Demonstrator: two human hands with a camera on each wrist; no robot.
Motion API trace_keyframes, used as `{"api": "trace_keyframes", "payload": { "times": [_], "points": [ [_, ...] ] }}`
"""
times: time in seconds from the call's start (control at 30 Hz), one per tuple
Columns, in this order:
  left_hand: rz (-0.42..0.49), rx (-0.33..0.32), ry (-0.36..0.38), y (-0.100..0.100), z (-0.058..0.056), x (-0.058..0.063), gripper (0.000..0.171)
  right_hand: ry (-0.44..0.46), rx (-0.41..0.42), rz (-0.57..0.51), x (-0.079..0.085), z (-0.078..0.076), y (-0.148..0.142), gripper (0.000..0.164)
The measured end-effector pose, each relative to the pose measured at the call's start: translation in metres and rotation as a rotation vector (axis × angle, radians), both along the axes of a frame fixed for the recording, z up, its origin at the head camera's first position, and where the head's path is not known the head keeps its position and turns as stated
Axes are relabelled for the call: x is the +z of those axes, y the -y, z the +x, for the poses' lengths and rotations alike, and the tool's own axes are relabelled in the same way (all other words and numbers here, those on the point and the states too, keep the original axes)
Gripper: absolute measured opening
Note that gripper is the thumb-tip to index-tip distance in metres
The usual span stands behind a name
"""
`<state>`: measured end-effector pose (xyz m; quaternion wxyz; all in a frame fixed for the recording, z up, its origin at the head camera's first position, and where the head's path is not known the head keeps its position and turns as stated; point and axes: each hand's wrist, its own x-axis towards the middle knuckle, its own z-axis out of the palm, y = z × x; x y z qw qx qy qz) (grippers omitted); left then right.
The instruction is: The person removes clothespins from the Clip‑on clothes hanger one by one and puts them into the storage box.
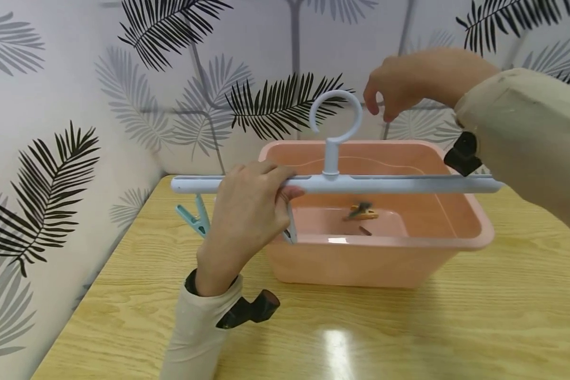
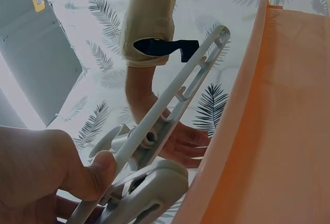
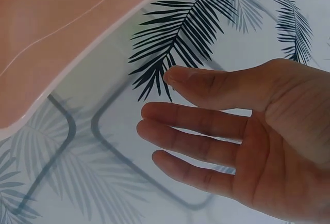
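Observation:
My left hand [image 1: 249, 211] grips a pale blue plastic clothes hanger [image 1: 399, 184] by its bar, left of the hook. The hanger is held level over a pink basin [image 1: 361, 241], hook up. A teal clothespin [image 1: 197, 217] shows under the bar's left end. Beside my left fingers hangs a greyish clip [image 1: 291, 228], seen closer as a grey clip [image 2: 149, 193] in the left wrist view. My right hand [image 1: 406, 79] is raised to the right of the hook, apart from it. In the right wrist view its loosely bent fingers [image 3: 196, 146] hold nothing.
Inside the basin lie an orange clothespin [image 1: 371, 214] and a small brown piece [image 1: 364, 230]. A blurred dark thing [image 1: 360, 209] shows over the orange one. The basin stands on a wooden table [image 1: 408, 332], close to a leaf-patterned wall [image 1: 171, 132].

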<state>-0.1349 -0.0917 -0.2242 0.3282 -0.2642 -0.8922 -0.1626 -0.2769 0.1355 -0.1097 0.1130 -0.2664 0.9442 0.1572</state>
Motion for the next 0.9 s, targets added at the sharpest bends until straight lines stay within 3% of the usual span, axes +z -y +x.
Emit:
{"api": "trace_keyframes", "payload": {
  "times": [0.27,0.57,0.9],
  "points": [
    [-0.002,-0.007,0.003,-0.003,0.0,0.0,0.016,-0.023,0.03,-0.024,0.005,0.003,-0.021,0.031],
    [0.001,0.0,0.016,-0.003,-0.001,-0.001,0.017,-0.072,0.037,-0.12,0.013,0.025,-0.023,0.029],
    [0.012,-0.005,0.01,-0.003,0.0,0.0,0.018,-0.108,0.052,-0.242,-0.006,0.054,-0.046,0.03]
  ]
}}
